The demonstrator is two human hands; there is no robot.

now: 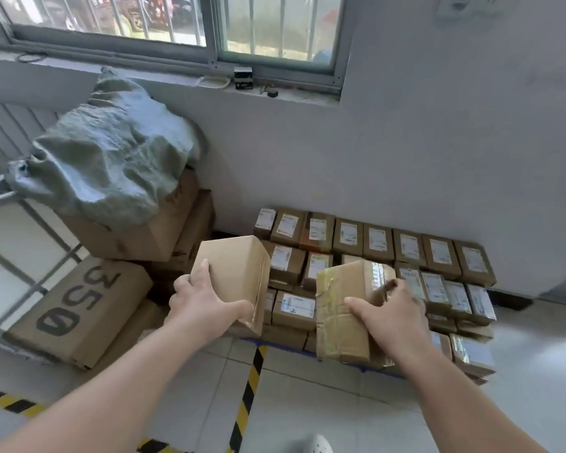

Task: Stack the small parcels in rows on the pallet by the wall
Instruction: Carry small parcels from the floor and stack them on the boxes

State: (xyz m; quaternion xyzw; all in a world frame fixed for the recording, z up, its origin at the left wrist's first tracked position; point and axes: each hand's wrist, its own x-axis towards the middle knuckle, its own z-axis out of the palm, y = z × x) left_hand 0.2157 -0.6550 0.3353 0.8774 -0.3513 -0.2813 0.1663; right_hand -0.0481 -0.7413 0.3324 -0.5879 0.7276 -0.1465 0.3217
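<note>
My left hand grips a plain brown parcel by its near left corner, holding it in the air over the pallet's left end. My right hand grips a taped brown parcel with a label on its far end, held above the front of the stack. Below and behind them, several small labelled parcels lie in rows against the white wall. A blue pallet edge shows under the front row.
Large cartons stand to the left, one marked 350, with a grey-green sack slumped on top. Yellow-black hazard tape runs across the tiled floor. A window sill with small items runs above.
</note>
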